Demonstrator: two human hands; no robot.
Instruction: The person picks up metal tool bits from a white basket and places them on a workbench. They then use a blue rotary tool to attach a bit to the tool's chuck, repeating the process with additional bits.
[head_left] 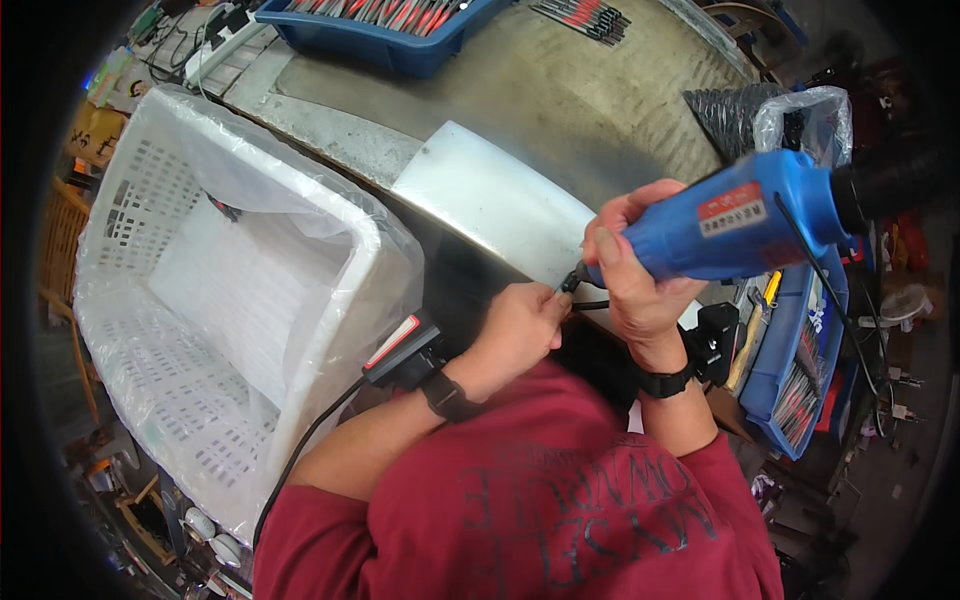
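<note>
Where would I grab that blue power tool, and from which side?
Probably around the front of the blue power tool, from the person's near side, as the right hand does: its rounded body narrows there, while a black part joins its wide rear.

Moderately bright indoor light seems to fall from above, whitest on the smooth white block point(490, 195) just off centre toward 12 o'clock and glinting on the crinkled clear plastic liner point(395, 265) at 9 o'clock, with darkness under the block's near edge. The maroon shirt point(560, 480) at 6 o'clock and the dark rear end of the blue power tool point(710, 225), near 3 o'clock, look blurred. Fisheye distortion bends straight edges, and the rim dims to black corners.
</note>
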